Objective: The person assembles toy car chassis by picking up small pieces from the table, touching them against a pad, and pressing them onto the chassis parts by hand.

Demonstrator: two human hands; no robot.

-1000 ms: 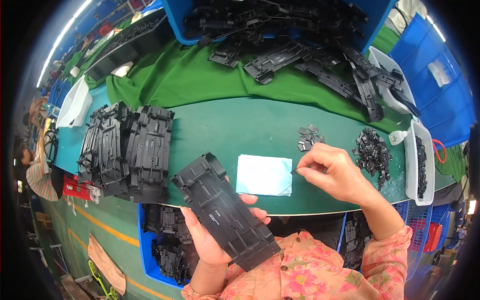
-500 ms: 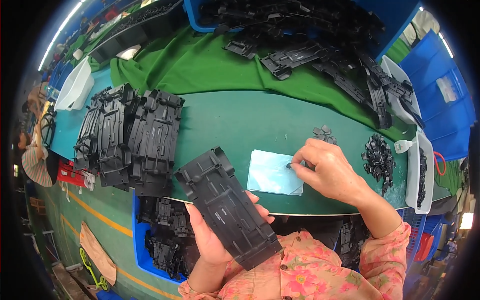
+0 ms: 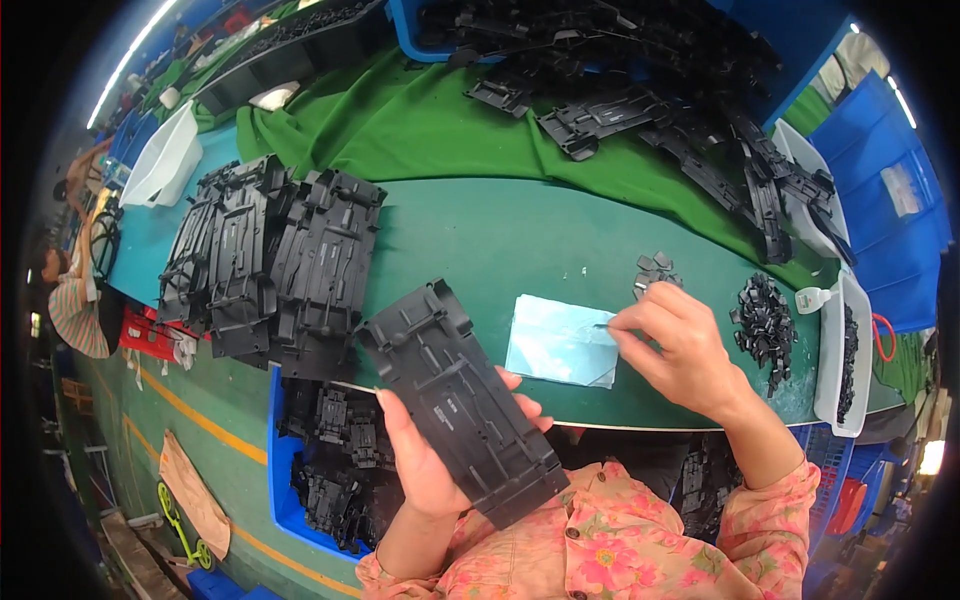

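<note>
My left hand [image 3: 425,470] grips a long black moulded plastic chassis plate [image 3: 462,405] from below, its ribbed face up and tilted. My right hand [image 3: 680,345] is closed in a pinch at the right edge of a light-blue square pad of sheets [image 3: 562,342]. A small dark piece [image 3: 601,325] shows at those fingertips; its exact shape is too small to make out. Just beyond the right hand lies a little heap of small black pieces [image 3: 655,270]. Farther right is a bigger pile of similar pieces [image 3: 763,325].
Several chassis plates [image 3: 325,270] stand stacked on the green table [image 3: 450,235] at left. More black parts [image 3: 600,115] lie on a green cloth [image 3: 350,130] at the back. A white bin [image 3: 850,350] and small white bottle [image 3: 812,299] sit at right. Below is a blue crate [image 3: 285,500].
My right hand has shifted a little to the right across the pad, still pinched. My left hand keeps hold of the chassis plate. The whole view has moved slightly.
</note>
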